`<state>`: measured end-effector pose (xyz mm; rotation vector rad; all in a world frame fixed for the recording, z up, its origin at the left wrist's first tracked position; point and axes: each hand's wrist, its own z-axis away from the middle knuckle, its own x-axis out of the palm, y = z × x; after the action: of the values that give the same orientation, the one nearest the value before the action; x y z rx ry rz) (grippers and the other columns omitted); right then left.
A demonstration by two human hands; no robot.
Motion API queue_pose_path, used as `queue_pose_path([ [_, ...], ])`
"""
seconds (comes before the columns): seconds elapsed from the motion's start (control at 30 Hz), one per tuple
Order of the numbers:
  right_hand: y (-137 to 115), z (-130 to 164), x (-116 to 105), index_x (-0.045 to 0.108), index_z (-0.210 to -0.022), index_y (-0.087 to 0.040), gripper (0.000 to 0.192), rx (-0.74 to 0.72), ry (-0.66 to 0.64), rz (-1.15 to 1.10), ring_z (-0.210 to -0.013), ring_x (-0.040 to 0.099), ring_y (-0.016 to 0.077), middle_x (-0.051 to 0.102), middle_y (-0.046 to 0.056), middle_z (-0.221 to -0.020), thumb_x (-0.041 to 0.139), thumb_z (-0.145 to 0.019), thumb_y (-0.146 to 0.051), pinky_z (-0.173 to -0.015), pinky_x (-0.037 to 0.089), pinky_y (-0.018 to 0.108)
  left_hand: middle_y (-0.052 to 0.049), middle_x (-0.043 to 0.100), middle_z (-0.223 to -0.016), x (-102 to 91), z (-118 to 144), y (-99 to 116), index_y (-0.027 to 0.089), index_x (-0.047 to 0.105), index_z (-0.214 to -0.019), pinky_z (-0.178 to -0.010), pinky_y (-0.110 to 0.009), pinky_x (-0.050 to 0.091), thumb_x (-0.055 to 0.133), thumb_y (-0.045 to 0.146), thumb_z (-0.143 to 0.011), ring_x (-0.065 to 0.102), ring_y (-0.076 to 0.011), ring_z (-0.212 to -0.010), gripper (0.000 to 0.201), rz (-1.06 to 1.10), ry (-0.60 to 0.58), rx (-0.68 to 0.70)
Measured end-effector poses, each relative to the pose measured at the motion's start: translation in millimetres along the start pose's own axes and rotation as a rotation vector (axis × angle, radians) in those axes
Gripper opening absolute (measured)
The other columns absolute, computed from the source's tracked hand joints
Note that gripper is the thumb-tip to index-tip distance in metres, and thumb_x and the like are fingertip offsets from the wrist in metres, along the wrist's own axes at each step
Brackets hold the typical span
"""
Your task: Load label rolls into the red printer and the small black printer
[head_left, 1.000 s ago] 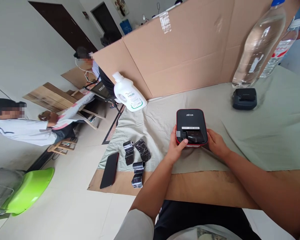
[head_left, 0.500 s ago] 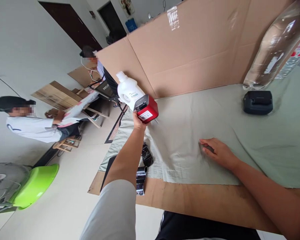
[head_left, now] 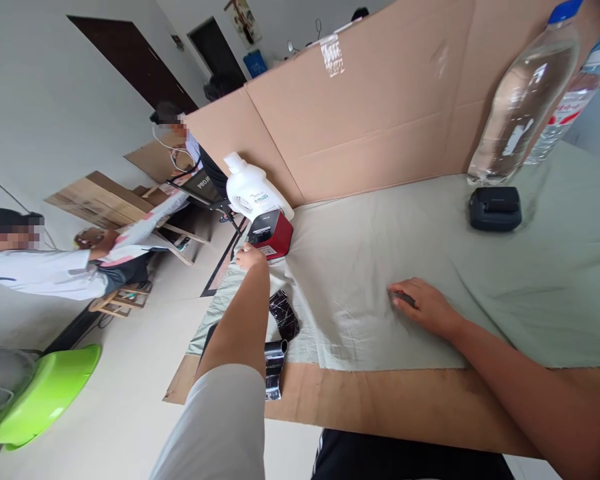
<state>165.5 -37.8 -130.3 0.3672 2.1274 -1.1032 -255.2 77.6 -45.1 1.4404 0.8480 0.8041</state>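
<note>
A red and black box-shaped device (head_left: 271, 233) sits at the far left of the green cloth (head_left: 480, 280), right against a white plastic jug (head_left: 250, 188). My left hand (head_left: 251, 256) is stretched out to it and closed against its near left corner. My right hand (head_left: 423, 307) rests palm down on the cloth in the middle, fingers loosely curled. A small dark patch shows under its fingertips; I cannot tell what it is. Two curled black film strips (head_left: 282, 313) (head_left: 274, 360) lie by my left forearm.
A small black device (head_left: 495, 208) sits at the far right beside a large clear water bottle (head_left: 525, 93) and a smaller bottle (head_left: 560, 113). A cardboard wall (head_left: 380, 100) closes the back. Two seated people (head_left: 45, 270) (head_left: 180, 137) and a green basin (head_left: 45, 393) are on the left.
My left hand carried the red device from in front of me out to the far left and set it down by the white jug. My right hand stayed on the cloth.
</note>
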Motion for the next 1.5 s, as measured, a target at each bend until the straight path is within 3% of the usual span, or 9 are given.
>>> queue_pose_path([
  [0.13,2,-3,1,0.071,-0.110,-0.023,0.026,0.018,-0.018,0.021,-0.095,0.070,0.0227,0.076,0.007,-0.103,0.054,-0.090,-0.027,-0.085,0.058,0.042,-0.010,0.050,-0.128,22.1,77,-13,0.022,0.050,-0.098,-0.114,-0.040,0.031,0.050,0.021,-0.088,0.041,-0.0241,-0.136,0.010,-0.029,0.079,0.112],
  [0.3,2,1,2,0.070,-0.111,-0.024,0.025,0.021,-0.012,0.037,-0.094,0.070,0.0202,0.076,0.007,-0.102,0.056,-0.090,-0.025,-0.083,0.058,0.038,-0.004,0.059,-0.101,32.1,219,-62,0.024,0.053,-0.093,-0.088,-0.033,0.045,0.045,0.036,-0.090,0.059,-0.0182,-0.100,0.015,0.055,-0.374,0.086],
  [0.43,3,0,4,0.071,-0.108,-0.023,0.023,0.059,0.024,0.046,-0.092,0.070,0.0192,0.076,0.007,-0.099,0.056,-0.092,-0.025,-0.083,0.057,0.036,-0.004,0.061,-0.096,19.0,272,-85,0.023,0.057,-0.087,-0.082,-0.032,0.045,0.049,0.039,-0.086,0.058,-0.0175,-0.093,0.018,0.082,-0.482,0.045],
  [0.7,91,-72,-83,0.069,-0.112,-0.019,0.036,0.307,0.431,0.454,-0.133,0.043,0.0422,0.056,0.019,-0.138,0.063,-0.084,-0.042,-0.105,0.033,0.068,-0.005,0.060,-0.094,13.7,265,-84,0.023,0.056,-0.087,-0.085,-0.033,0.046,0.049,0.041,-0.088,0.058,-0.0182,-0.093,0.020,0.044,-0.659,0.091],
  [0.8,125,-82,-126,0.057,-0.133,-0.014,0.071,0.686,0.411,0.590,-0.142,0.024,0.0522,0.029,0.024,-0.158,0.074,-0.074,-0.050,-0.108,0.023,0.071,-0.005,0.061,-0.093,14.2,266,-83,0.023,0.058,-0.089,-0.083,-0.034,0.046,0.055,0.040,-0.085,0.058,-0.0185,-0.089,0.018,0.044,-0.704,0.080],
  [0.93,133,-76,-139,0.033,-0.151,-0.010,0.091,1.025,0.302,0.501,-0.136,0.037,0.0490,0.029,0.033,-0.151,0.066,-0.081,-0.057,-0.106,0.033,0.060,-0.004,0.060,-0.088,13.8,266,-82,0.022,0.060,-0.091,-0.077,-0.033,0.046,0.059,0.039,-0.082,0.057,-0.0178,-0.082,0.019,0.022,-0.724,0.090],
  [1.13,85,-72,-103,0.039,-0.150,-0.012,0.084,0.832,0.382,0.278,-0.129,0.048,0.0406,0.047,0.025,-0.136,0.066,-0.079,-0.048,-0.109,0.038,0.055,-0.006,0.063,-0.092,13.4,266,-76,0.020,0.061,-0.092,-0.077,-0.033,0.049,0.067,0.047,-0.080,0.061,-0.0176,-0.083,0.030,0.134,-0.845,0.053],
  [1.3,5,-55,-33,0.042,-0.147,-0.017,0.083,0.348,0.336,0.083,-0.130,0.047,0.0368,0.050,0.020,-0.135,0.065,-0.077,-0.054,-0.111,0.038,0.057,-0.011,0.061,-0.130,10.8,272,-59,0.027,0.056,-0.126,-0.083,-0.038,0.053,0.066,0.062,-0.080,0.069,-0.0227,-0.096,0.058,0.419,-1.031,-0.409],
  [1.5,-64,-25,36,0.039,-0.147,-0.022,0.084,0.256,0.208,-0.057,-0.140,0.035,0.0398,0.037,0.020,-0.148,0.063,-0.079,-0.064,-0.112,0.034,0.064,-0.010,0.065,-0.132,9.8,265,-55,0.024,0.056,-0.134,-0.105,-0.037,0.046,0.058,0.057,-0.090,0.060,-0.0246,-0.124,0.056,0.630,-0.908,-0.602],
])
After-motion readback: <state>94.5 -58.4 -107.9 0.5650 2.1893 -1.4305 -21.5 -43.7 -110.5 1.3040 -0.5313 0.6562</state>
